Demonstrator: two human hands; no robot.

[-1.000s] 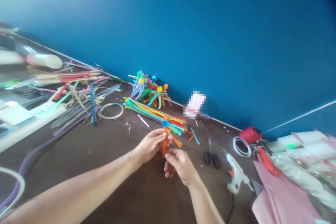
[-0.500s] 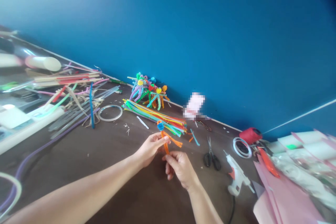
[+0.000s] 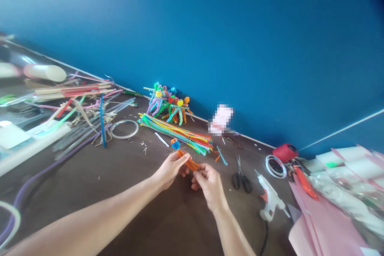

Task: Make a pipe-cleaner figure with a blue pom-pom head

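Between my hands is a small pipe cleaner figure (image 3: 175, 144) with a blue and orange head and orange strands below. My left hand (image 3: 174, 168) pinches it just under the head. Closed on the lower ends of the orange strands (image 3: 192, 164) is my right hand (image 3: 207, 182). Just beyond lies a bundle of coloured pipe cleaners (image 3: 177, 133). Behind that, a cluster of finished-looking pipe cleaner figures (image 3: 171, 104) stands against the blue wall.
Black-handled scissors (image 3: 240, 178) and a white glue gun (image 3: 271, 200) lie to the right. Beyond them are a red spool (image 3: 285, 153), a roll of tape (image 3: 276, 167) and pink sheets (image 3: 318, 218). Loose sticks and strips (image 3: 87, 120) crowd the left, beside a clear ring (image 3: 124, 129).
The figure has tilted over to the left, and its orange strands are now gathered together. My right hand has risen slightly and moved to their ends.
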